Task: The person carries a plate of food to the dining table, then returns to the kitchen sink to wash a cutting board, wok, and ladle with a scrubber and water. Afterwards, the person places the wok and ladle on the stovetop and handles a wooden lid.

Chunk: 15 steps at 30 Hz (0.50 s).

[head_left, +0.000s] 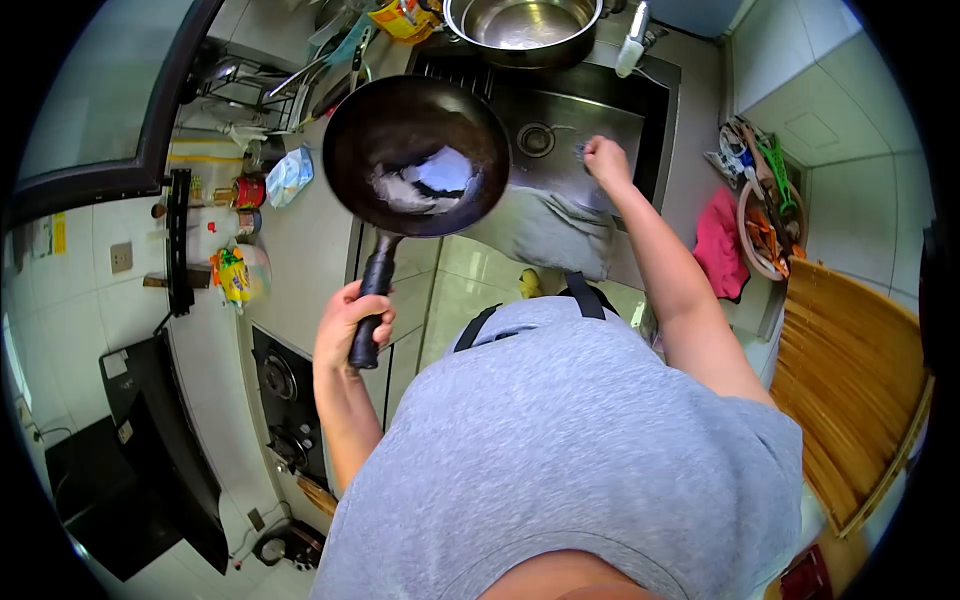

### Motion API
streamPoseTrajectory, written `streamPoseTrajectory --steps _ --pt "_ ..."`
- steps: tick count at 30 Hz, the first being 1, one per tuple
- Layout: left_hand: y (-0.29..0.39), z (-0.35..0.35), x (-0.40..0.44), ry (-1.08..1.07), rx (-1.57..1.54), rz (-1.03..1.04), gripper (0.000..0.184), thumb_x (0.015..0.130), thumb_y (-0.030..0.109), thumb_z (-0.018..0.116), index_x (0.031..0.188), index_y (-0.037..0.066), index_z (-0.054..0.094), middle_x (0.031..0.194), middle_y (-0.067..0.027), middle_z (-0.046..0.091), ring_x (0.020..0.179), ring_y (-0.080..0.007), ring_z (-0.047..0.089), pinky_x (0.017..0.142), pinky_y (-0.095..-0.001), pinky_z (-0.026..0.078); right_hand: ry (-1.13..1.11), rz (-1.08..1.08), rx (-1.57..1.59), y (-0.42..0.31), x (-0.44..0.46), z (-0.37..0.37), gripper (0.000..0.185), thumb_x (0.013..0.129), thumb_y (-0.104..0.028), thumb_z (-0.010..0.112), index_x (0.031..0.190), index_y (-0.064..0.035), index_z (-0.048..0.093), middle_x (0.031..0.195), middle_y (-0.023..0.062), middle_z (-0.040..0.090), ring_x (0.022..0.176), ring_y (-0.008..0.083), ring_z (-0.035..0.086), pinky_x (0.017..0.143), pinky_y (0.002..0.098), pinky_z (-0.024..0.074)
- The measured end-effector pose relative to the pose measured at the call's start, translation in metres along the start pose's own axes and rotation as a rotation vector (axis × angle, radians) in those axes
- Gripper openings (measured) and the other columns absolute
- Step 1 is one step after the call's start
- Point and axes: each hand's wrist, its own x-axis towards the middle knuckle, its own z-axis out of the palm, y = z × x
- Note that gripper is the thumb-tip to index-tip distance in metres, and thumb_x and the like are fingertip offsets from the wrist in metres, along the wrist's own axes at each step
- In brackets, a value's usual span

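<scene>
My left hand (350,325) is closed around the black handle of a dark wok (350,150), which I hold up to the left of the sink. The wok's inside faces me, and a bright, wet-looking shine lies on its lower part. My right hand (606,162) is closed in a fist over the right side of the metal sink (615,120), apart from the wok. A small bluish-grey bit shows at its fingers, too blurred to name. Below that hand a grey cloth (560,232) drapes over the sink's front edge.
A large steel pot (525,22) stands behind the sink, near a white faucet head (633,40). A gas stove (285,400), bottles and a blue-white packet (289,177) are on the left. On the right are a basket (752,235) of utensils and a pink cloth (720,245).
</scene>
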Motion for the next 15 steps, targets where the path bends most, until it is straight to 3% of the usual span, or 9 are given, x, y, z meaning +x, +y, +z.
streamPoseTrajectory --steps 2,3,5,7,9,13,15 --pt "-0.006 -0.015 -0.013 -0.004 -0.132 -0.035 0.029 0.081 0.007 0.057 0.106 -0.007 0.051 0.069 -0.0072 0.053 0.043 -0.0081 0.045 0.039 -0.0215 0.037 0.001 -0.131 0.123 -0.037 0.015 0.025 0.009 0.070 -0.008 0.061 0.079 -0.0079 0.064 0.085 0.0181 0.064 0.084 0.0363 0.062 0.076 0.0452 0.0486" --pt "-0.011 -0.022 -0.016 0.015 -0.217 -0.048 0.028 0.080 0.005 0.056 0.105 -0.006 0.050 0.069 -0.0098 0.054 0.043 -0.0117 0.045 0.041 -0.0259 0.039 0.002 -0.204 0.135 -0.053 0.032 0.042 0.010 0.071 -0.009 0.061 0.080 -0.0085 0.064 0.084 0.0174 0.063 0.085 0.0360 0.062 0.077 0.0450 0.0485" --pt "-0.020 -0.031 -0.024 0.044 -0.325 -0.057 0.027 0.081 0.005 0.055 0.105 -0.006 0.049 0.070 -0.0097 0.054 0.043 -0.0114 0.045 0.041 -0.0257 0.038 -0.002 -0.327 0.210 -0.106 0.047 0.052 0.014 0.072 -0.007 0.061 0.085 -0.0092 0.065 0.089 0.0162 0.063 0.086 0.0353 0.061 0.077 0.0433 0.0492" --pt "-0.026 -0.036 -0.031 0.060 -0.390 -0.064 0.026 0.082 0.005 0.054 0.105 -0.006 0.049 0.070 -0.0097 0.054 0.044 -0.0113 0.045 0.041 -0.0258 0.038 -0.079 -0.407 0.206 -0.145 0.059 0.056 0.030 0.073 -0.007 0.063 0.103 -0.0126 0.066 0.093 0.0157 0.063 0.091 0.0353 0.062 0.083 0.0416 0.0500" --pt "-0.029 -0.040 -0.035 0.073 -0.448 -0.075 0.025 0.082 0.005 0.054 0.105 -0.006 0.049 0.070 -0.0097 0.054 0.044 -0.0112 0.045 0.041 -0.0258 0.038 -0.057 -0.416 0.205 -0.162 0.063 0.061 0.037 0.074 -0.009 0.064 0.111 -0.0137 0.065 0.096 0.0155 0.064 0.095 0.0343 0.062 0.086 0.0403 0.0501" --pt "-0.031 -0.036 -0.037 0.092 -0.384 -0.082 0.026 0.080 0.003 0.056 0.103 -0.006 0.050 0.068 -0.0120 0.055 0.044 -0.0137 0.047 0.040 -0.0283 0.040 -0.205 -0.267 0.276 -0.113 0.060 0.057 0.041 0.076 -0.011 0.064 0.117 -0.0131 0.064 0.104 0.0161 0.068 0.096 0.0287 0.066 0.084 0.0360 0.0511" --pt "-0.026 -0.030 -0.036 0.059 -0.359 -0.105 0.027 0.078 0.003 0.057 0.103 -0.006 0.050 0.067 -0.0127 0.055 0.042 -0.0141 0.047 0.039 -0.0283 0.040 -0.348 -0.007 0.487 -0.063 0.052 0.046 0.037 0.080 -0.009 0.063 0.117 -0.0062 0.063 0.101 0.0111 0.070 0.077 0.0160 0.069 0.069 0.0284 0.0535"
